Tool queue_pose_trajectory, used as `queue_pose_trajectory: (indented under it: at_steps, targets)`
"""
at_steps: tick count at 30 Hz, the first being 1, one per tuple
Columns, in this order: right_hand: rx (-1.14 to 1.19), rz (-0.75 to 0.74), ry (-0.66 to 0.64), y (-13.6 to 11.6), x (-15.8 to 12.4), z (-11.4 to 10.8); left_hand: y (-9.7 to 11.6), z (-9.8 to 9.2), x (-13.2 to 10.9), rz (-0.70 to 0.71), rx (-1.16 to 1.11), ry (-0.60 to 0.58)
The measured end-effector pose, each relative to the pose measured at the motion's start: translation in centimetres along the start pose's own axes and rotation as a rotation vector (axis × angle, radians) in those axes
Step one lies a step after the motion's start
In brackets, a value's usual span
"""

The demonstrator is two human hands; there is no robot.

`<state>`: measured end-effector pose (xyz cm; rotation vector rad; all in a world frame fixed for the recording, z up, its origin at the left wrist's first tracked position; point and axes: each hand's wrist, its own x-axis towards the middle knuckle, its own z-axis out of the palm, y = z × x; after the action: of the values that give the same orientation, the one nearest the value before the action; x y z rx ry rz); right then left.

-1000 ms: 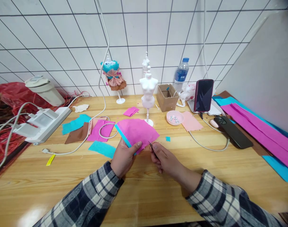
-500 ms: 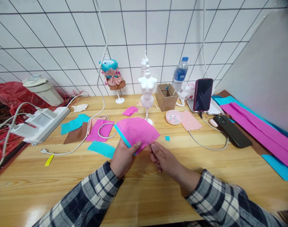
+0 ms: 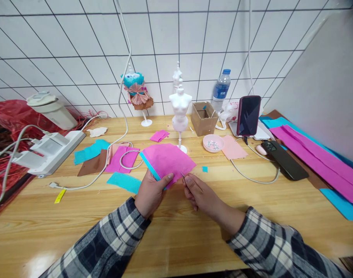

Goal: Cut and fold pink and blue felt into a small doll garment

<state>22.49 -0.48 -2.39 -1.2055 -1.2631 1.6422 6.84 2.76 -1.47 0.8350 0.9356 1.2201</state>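
A fan-shaped piece of magenta crepe paper with a bright blue strip along its left edge is pinched in my left hand, thumb on top. My right hand is closed round a thin pointed metal tool, most of it hidden by the fingers. Its tip is at the paper's lower right edge; whether it touches I cannot tell. Just behind the paper stands a small white dress-form mannequin. A tiny blue paper square lies to the right.
A pink dish of small shiny stones, a cardboard box and a water bottle stand behind. Phones, cables and long paper sheets lie right. Left are paper pieces, a power strip and a decorated mannequin.
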Motion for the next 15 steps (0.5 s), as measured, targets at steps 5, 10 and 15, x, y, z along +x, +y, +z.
queue_pose_trajectory:
  at_steps: [5,10,15]
  targets:
    - [-0.004,-0.016,-0.003,0.15,-0.01,0.09,0.03,-0.13,0.07,0.014,0.049,-0.020]
    - [-0.007,0.004,0.011,0.14,0.00,0.13,0.09,-0.06,-0.07,0.027,0.084,-0.035]
    - [0.006,0.012,0.023,0.04,-0.01,0.15,-0.06,0.07,-0.18,0.002,0.054,-0.034]
